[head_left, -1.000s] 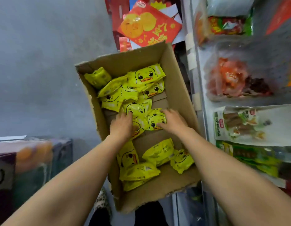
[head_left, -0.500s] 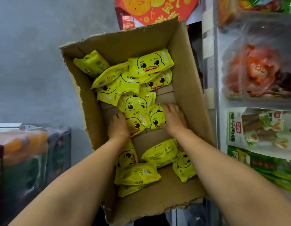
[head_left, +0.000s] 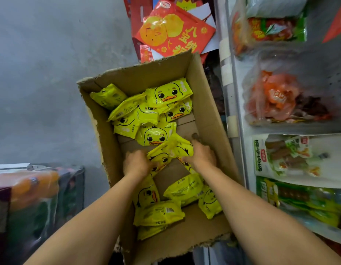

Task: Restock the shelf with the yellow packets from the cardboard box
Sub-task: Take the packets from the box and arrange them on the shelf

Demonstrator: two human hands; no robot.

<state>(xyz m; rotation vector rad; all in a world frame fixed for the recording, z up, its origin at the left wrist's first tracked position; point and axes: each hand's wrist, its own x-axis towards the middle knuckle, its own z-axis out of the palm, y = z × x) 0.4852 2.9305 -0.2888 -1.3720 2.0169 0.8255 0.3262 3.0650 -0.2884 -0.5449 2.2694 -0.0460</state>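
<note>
Both hands, left hand (head_left: pixel 136 163) and right hand (head_left: pixel 201 157), are now closed around yellow packets (head_left: pixel 170 152) gathered at the centre of the cardboard box (head_left: pixel 210 119); half a second earlier these were only touched. Transfer to the shelf (head_left: pixel 235 104), right of frame, seems imminent.

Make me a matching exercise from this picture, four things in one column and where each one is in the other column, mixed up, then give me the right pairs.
Things:
1. cardboard box
2. red packet with oranges printed on it
3. left hand
4. shelf

Places:
A. on the floor beyond the box's far end
B. along the right side of the view, holding bagged snacks
C. in the middle of the view, open, with yellow duck packets inside
D. inside the box, gripping bunched yellow packets together with the right hand

Pairs: 1-C, 2-A, 3-D, 4-B
</note>
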